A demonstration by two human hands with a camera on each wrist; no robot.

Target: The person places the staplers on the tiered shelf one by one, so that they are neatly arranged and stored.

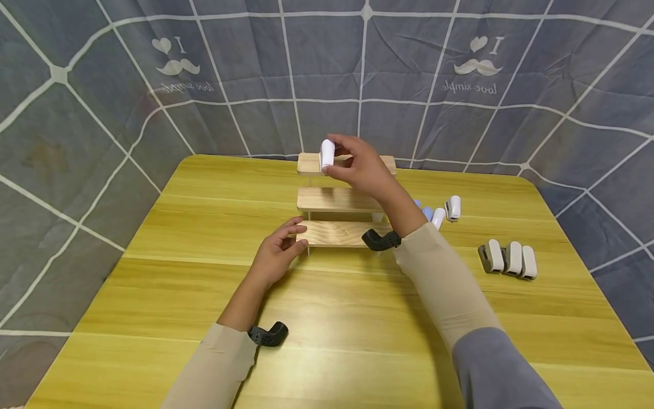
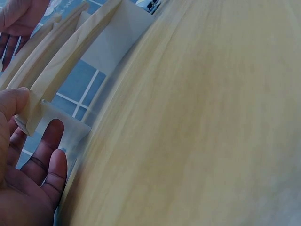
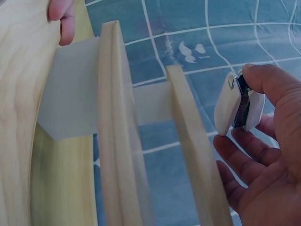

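A small white stapler [image 1: 327, 154] with a dark inside is pinched between the thumb and fingers of my right hand [image 1: 365, 168], level with the top tier of a three-tier wooden display stand [image 1: 334, 233]. In the right wrist view the stapler [image 3: 227, 106] is apart from the top board [image 3: 193, 127]. My left hand [image 1: 275, 254] grips the left end of the lowest board; the left wrist view shows the thumb [image 2: 17, 100] against the board, with other fingers loose below.
Right of the stand lie a white stapler [image 1: 453, 208], another white one [image 1: 438, 218] and a blue one [image 1: 427, 213], partly behind my right forearm. Farther right, three white-and-grey staplers [image 1: 512, 259] sit in a row. A grey checked cloth [image 1: 327, 68] hangs behind the table.
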